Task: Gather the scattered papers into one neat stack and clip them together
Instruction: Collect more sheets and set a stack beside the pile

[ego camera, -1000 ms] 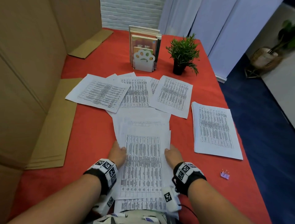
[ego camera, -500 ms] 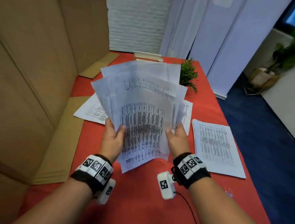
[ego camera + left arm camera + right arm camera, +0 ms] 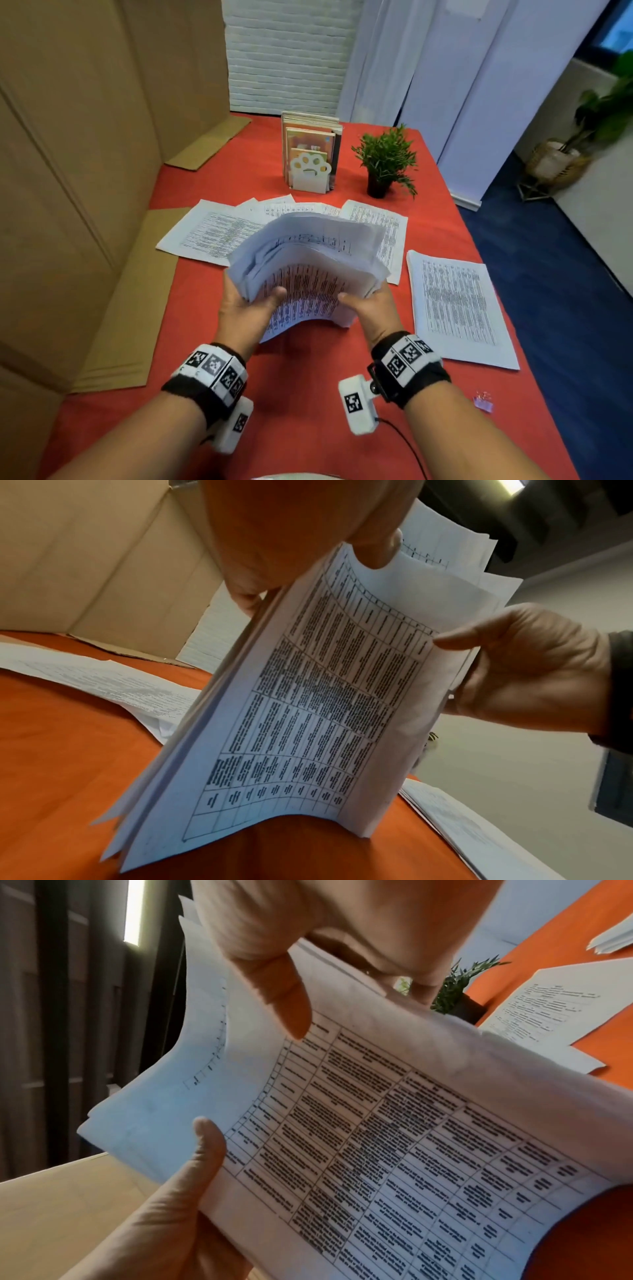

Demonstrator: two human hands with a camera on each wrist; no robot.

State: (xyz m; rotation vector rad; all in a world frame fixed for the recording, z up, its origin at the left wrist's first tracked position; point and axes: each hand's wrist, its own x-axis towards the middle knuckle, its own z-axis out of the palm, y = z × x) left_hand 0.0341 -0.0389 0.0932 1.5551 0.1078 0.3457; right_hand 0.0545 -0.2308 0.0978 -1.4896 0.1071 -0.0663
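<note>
Both hands hold one bundle of papers (image 3: 308, 274) above the red table (image 3: 301, 377). The left hand (image 3: 245, 308) and right hand (image 3: 371, 308) each pinch a side, thumb on top. The bundle's long way tilts up and away, sagging in the middle.

we see bare table (image 3: 301, 394) between our wrists and near edge. loose sheets (image 3: 212, 233) lie ahead, a paper stack (image 3: 459, 308) to the right, and cardboard (image 3: 68, 171) walls the left; book rack (image 3: 310, 154) and plant (image 3: 385, 161) block the far end.
</note>
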